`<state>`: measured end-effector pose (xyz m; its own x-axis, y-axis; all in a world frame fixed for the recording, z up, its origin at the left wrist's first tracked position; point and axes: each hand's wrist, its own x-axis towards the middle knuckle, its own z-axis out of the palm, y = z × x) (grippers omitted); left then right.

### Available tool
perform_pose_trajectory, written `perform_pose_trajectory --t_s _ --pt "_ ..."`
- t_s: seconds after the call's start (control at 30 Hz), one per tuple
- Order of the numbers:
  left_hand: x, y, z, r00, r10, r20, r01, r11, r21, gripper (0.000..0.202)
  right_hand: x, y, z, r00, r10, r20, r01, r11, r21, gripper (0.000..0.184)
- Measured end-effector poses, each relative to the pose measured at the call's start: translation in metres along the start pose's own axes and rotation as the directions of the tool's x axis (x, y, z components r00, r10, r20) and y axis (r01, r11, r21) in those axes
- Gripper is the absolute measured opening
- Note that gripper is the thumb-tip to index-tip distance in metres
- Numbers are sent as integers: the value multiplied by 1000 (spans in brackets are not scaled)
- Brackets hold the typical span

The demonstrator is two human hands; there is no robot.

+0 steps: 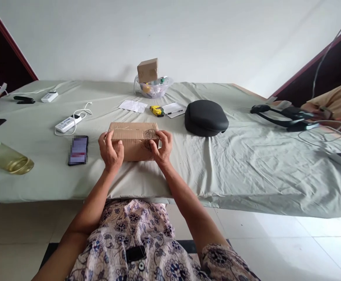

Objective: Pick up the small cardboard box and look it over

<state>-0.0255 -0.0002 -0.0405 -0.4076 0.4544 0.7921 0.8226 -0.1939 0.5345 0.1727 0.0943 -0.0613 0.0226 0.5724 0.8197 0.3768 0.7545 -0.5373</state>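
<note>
Brown rectangular cardboard box (134,131), mid-frame, long axis left-right; left hand (112,153) and right hand (163,148) fingers (165,135) grip ends, underside hidden.

Your box (134,142) was brown with black scribbles (150,134); the cloth (240,168) beneath it was pale green, your clothes (114,238) flowered.

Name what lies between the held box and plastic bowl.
Head view: beyond the box, a yellow tape measure and two white papers, one bearing a pen.

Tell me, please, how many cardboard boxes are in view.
2: the larger box between the left hand and right hand, the smaller box in or atop the plastic basin.
</note>
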Motion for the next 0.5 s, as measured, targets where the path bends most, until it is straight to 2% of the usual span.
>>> perform_pose_trajectory --t_s 0.17,0.27,0.37,0.5 --pt "-6 26 7 998 46 36 -49 996 74 34 -3 -8 5 999 -8 33 12 995 -97 41" --pt "-15 35 14 995 83 47 -86 995 60 34 -7 -11 7 997 -39 70 46 994 -101 39" --pt "-17 37 16 997 41 63 -43 999 31 36 -8 -14 9 997 -25 73 33 993 -117 37" --pt "-10 33 15 993 17 115 -20 1000 22 35 -5 -17 7 998 -51 20 53 989 -138 33"
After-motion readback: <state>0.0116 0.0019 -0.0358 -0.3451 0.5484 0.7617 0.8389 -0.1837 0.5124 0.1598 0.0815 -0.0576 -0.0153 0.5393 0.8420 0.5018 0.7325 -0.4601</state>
